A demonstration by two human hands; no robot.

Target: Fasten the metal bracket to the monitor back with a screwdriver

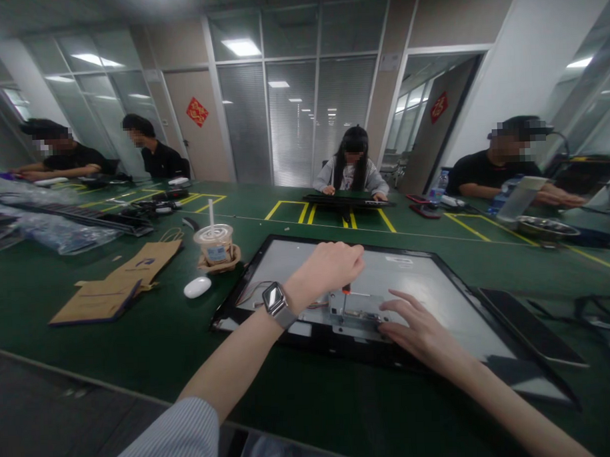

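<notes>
A monitor panel [437,277] lies back-side up on the green table, with a small metal board [355,310] near its front edge. My left hand [331,267], a watch on its wrist, is closed round a screwdriver [346,295] that stands upright with its tip on the metal board. My right hand [418,328] rests flat on the panel just right of the board, fingers spread and touching its edge.
An iced drink cup [214,243], a white mouse [197,286] and brown paper bags [121,281] lie to the left. A black bezel piece [528,327] lies right of the panel. Several people sit round the far side with keyboards [347,202] and parts.
</notes>
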